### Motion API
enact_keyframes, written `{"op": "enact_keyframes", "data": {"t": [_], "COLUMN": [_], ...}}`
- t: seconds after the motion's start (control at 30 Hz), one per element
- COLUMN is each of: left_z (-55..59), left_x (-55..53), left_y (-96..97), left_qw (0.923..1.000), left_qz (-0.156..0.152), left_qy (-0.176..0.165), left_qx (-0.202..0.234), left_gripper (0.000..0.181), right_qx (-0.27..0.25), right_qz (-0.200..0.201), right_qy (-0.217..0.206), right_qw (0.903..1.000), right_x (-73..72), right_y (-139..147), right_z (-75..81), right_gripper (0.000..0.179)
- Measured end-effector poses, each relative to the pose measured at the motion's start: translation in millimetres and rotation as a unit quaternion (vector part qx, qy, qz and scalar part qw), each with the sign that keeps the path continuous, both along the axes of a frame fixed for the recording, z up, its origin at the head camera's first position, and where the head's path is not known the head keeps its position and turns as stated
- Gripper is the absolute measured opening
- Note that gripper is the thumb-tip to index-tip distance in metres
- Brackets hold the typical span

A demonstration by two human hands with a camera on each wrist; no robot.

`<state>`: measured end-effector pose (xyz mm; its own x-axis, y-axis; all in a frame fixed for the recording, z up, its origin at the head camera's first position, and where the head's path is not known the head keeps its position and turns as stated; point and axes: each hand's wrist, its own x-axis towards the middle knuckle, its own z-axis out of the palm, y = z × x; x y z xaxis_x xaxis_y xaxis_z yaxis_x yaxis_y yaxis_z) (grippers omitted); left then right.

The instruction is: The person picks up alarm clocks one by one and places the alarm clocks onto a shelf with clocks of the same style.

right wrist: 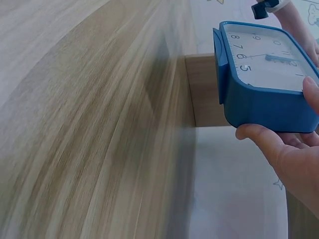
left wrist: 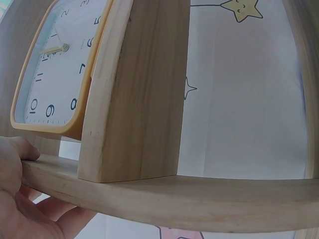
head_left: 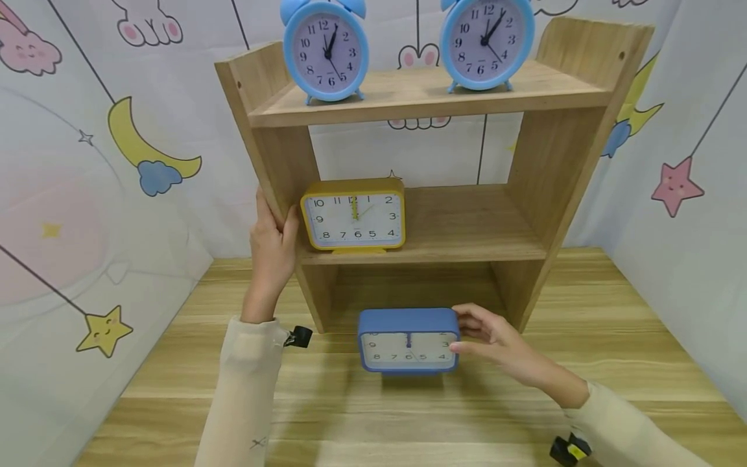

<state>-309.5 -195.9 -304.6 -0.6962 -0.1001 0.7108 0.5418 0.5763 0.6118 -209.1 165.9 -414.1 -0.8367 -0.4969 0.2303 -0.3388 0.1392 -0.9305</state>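
My left hand [head_left: 273,243] grips the left side panel [head_left: 286,152] of a wooden shelf unit at the middle level. In the left wrist view the thumb lies along the panel's front edge, with the fingers [left wrist: 72,219] round the outer side. Just right of it, a yellow desk clock [head_left: 353,240] stands on the middle shelf. My right hand [head_left: 502,347] holds a blue desk clock [head_left: 408,321] by its right end, before the bottom compartment. The right wrist view shows the thumb and fingers around that end of the blue clock [right wrist: 269,107], its foot apart from the tabletop.
Two round light-blue alarm clocks [head_left: 327,55] stand on the top shelf [head_left: 403,87], left and right. The middle shelf [head_left: 467,224] continues bare to the right of the yellow clock. Wooden tabletop [head_left: 327,415] lies under the unit; a patterned cloth [head_left: 169,227] hangs behind.
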Motion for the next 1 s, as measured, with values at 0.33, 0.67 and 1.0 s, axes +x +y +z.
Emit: {"op": "enact_keyframes", "data": {"t": [0.33,0.67,1.0], "left_z": [-0.4,-1.6,-0.8], "left_x": [-1.2,-1.4,-0.8], "left_y": [0.5,-0.1,-0.1], "left_qw": [1.0000,1.0000,1.0000], "left_qz": [0.000,0.002,0.006], "left_qy": [0.001,0.000,-0.004], "left_qx": [0.001,0.001,-0.001], "left_gripper": [0.058,0.059,0.058], "right_qx": [-0.012,-0.005,0.001], "right_qz": [-0.015,-0.036,-0.032], "right_qy": [-0.003,-0.013,0.008], "right_qw": [0.9998,0.9992,0.9995], "right_x": [5.9,10.2,10.4], "right_y": [18,41,66], "right_z": [-1.0,2.2,15.3], "right_gripper": [0.049,0.049,0.046]}}
